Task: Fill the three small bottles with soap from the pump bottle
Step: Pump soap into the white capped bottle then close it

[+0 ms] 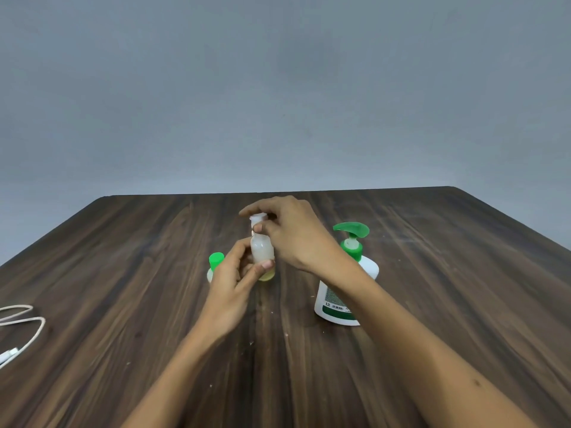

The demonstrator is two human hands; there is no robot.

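Pinching the white cap (259, 217) with my right hand (293, 233), my left hand (230, 279) gripped the small bottle (262, 251) above the worktop (123, 273). Light, probably slippery (soap), best held mid-body. I counted two small bottles, the second green-capped (215, 264), and one pump bottle (346, 282).

I can't see the lower body of the green-capped small bottle (215, 264); my left hand (232, 281) covers most of it. My right hand (290, 233) hides part of the white cap (258, 218) on the small bottle (262, 251) I'm holding, so I cannot tell whether that cap is seated. My right forearm crosses the pump bottle (338, 299), hiding much of its body, and its label print is too small to read. The white cable (23, 332) runs off the tabletop's (123, 273) left edge, cut by the frame. I only make out two small bottles.
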